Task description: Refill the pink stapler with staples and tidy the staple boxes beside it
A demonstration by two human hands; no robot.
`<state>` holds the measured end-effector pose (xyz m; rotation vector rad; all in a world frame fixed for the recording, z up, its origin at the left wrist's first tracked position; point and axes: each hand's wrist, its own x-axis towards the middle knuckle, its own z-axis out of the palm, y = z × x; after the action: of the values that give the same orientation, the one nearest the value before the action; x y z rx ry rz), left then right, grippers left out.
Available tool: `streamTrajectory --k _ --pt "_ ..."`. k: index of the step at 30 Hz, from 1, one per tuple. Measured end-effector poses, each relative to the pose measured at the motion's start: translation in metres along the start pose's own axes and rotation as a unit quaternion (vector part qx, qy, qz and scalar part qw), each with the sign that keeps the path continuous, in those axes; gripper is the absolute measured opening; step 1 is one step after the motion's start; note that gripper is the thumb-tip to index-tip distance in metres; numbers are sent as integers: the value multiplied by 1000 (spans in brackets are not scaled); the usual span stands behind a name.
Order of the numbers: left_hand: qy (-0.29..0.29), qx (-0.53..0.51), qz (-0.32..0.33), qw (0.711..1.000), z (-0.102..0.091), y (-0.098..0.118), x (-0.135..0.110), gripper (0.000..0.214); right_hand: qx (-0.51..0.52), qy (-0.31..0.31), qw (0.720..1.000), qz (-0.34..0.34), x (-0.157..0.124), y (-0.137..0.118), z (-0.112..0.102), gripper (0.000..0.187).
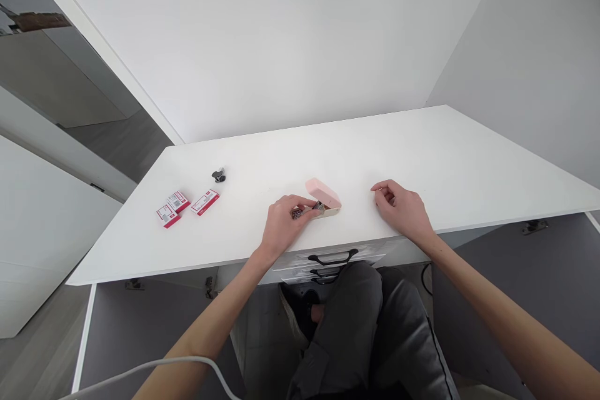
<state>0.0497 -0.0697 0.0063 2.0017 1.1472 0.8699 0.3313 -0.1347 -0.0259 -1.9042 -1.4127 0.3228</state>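
A stapler with a pink top (322, 192) lies on the white desk, its top swung up from the pale base and the metal inside showing. My left hand (284, 220) is closed on the stapler at its left end, thumb and fingers pinching the front part. To the right, apart from the stapler, my right hand (402, 207) rests at the desk surface with its fingers curled and the fingertips pressed together. Whatever may be between those fingertips is too small to make out.
Small red and white boxes (205, 202) lie on the left of the desk (384, 144). Behind them is a small black and silver object (219, 175), perhaps a clip. Drawers with black handles (332, 257) sit under the front edge, above my legs. A white cable (187, 360) crosses my left forearm.
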Motion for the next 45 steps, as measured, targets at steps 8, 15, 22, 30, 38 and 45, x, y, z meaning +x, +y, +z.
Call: streamTrajectory --k 8,15,22,30,38,45 --pt "-3 17 0 1000 0 1 -1 21 -3 -3 1000 6 0 -1 0 21" --pt "-25 48 21 998 2 1 1 18 1 -9 1000 -6 -1 -1 -2 20" --pt "-43 75 68 994 2 -4 -1 17 118 -42 978 -164 -13 -30 6 41" --pt "-41 122 126 984 1 -11 -8 16 129 -105 954 -249 -19 -78 49 49" --pt "36 136 92 986 -13 -28 -27 45 148 -113 956 -225 -20 -78 56 44" --pt "51 234 244 940 -34 -15 -35 71 126 -99 960 -231 -24 -81 57 46"
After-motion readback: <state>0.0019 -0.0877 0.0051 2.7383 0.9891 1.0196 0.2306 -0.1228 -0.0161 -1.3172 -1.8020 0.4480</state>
